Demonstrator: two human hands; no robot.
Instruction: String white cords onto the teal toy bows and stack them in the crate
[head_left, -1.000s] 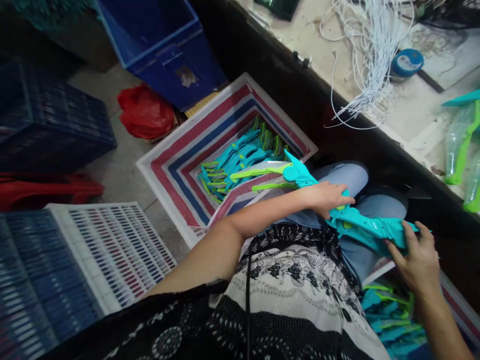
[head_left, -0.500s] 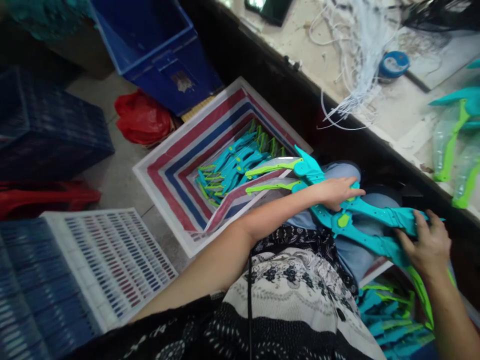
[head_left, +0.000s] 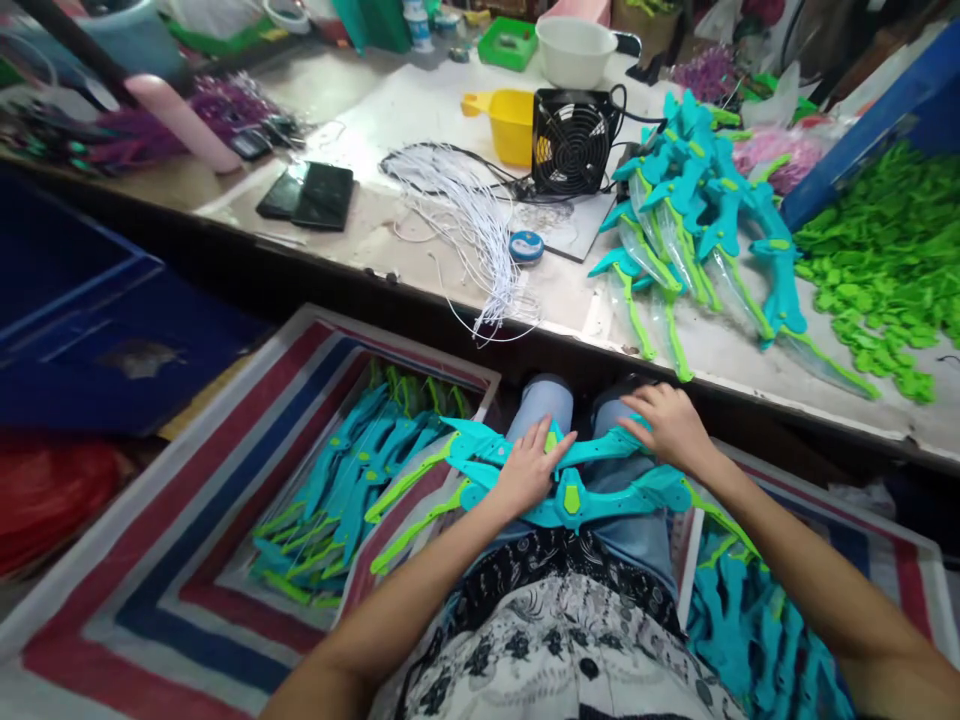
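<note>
two teal toy bows lay across the lap below the desk and its near edge; left hand pressed flat and open on them; right hand rested atop, grip unclear.

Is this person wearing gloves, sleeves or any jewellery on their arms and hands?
No gloves: the left hand and right hand are bare, with no rings, watch or bracelet showing. The forearms are uncovered as far as the picture's edge, so no sleeve is in view. The only clothing near them is a black-and-white patterned top.
</note>
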